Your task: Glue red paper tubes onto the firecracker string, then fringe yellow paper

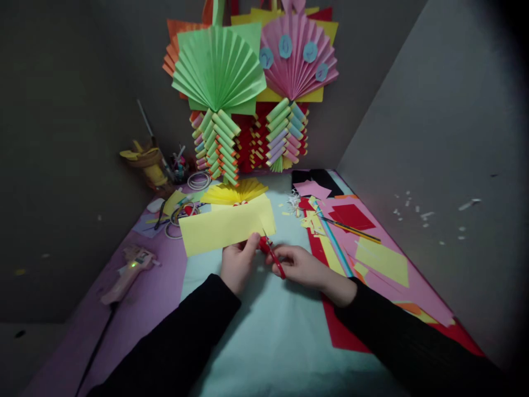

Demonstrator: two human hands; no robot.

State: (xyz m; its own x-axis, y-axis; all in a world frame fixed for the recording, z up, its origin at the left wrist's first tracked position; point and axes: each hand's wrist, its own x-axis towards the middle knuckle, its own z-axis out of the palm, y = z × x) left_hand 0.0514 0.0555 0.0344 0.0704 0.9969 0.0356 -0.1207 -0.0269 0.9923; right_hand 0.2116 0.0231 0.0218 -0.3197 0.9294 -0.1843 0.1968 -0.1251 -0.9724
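While curled, right hand (294, 266) beside left (238, 266).

Recorded in one view, worn on the head. Looked forward and down over the table (248, 342), close above left hand (238, 263) and right hand (301, 267); reached the wall (347, 33) beyond.

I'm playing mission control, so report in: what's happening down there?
Left hand: gripping yellow paper. Right hand: holding red scissors, blades at paper's edge. Nothing blocking them.
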